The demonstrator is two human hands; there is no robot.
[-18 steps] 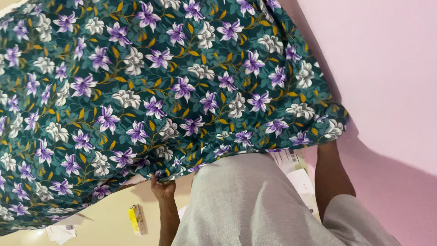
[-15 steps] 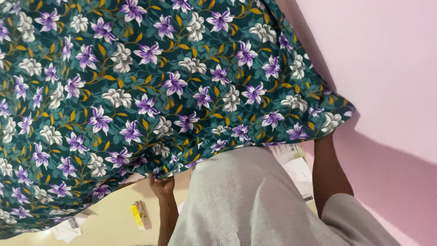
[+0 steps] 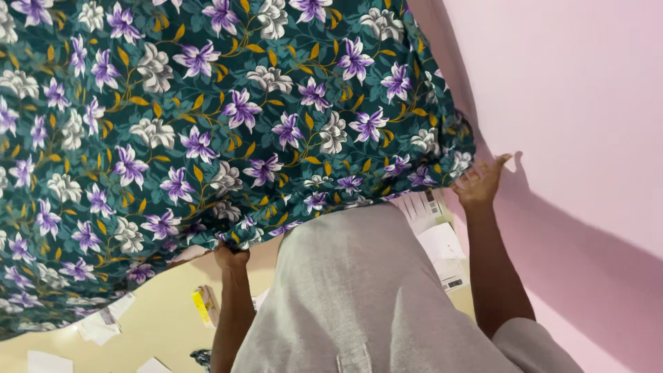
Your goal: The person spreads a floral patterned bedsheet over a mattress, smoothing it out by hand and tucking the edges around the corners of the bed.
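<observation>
While the left hand (image 3: pixel 230 257) pinches the near edge of the floral cloth (image 3: pixel 207 138), its fingers mostly hidden under the hem, the right hand (image 3: pixel 478 184) looks half open at the cloth's right corner, thumb out, and whether it grips I cannot tell. Should that corner slip free, the cloth may sag. It spreads up and left, away from both hands, over a cream floor (image 3: pixel 162 324) littered with papers (image 3: pixel 442 245) beside a pink wall (image 3: pixel 573 103).

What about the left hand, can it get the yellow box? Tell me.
Probably not yet: the left hand is clenched on the edge of the floral cloth. The yellow box lies uncovered near that forearm, so letting go might allow it.
</observation>
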